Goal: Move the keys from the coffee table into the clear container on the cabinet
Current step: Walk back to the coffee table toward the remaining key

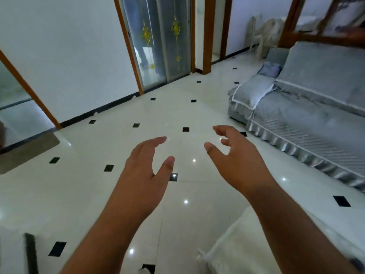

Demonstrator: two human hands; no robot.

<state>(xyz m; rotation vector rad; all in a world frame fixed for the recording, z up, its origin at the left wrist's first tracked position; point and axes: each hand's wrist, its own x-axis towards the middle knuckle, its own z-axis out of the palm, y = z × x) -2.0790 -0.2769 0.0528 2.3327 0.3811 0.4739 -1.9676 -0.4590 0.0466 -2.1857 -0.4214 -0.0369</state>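
My left hand [146, 167] and my right hand [237, 157] are both held out in front of me over the white tiled floor, fingers spread and slightly curled, with nothing in either. No keys, no clear container and no cabinet show in this view. A white cloth-covered surface [246, 244], possibly the coffee table, lies under my right forearm at the lower right; I cannot tell for sure what it is.
A grey sofa [308, 119] with cushions runs along the right side. Sliding glass doors [160, 46] in a wooden frame stand ahead, a doorway beside them. A grey mat [25, 153] lies at the left by another glass door. Glossy tiled floor [177, 115] stretches between them.
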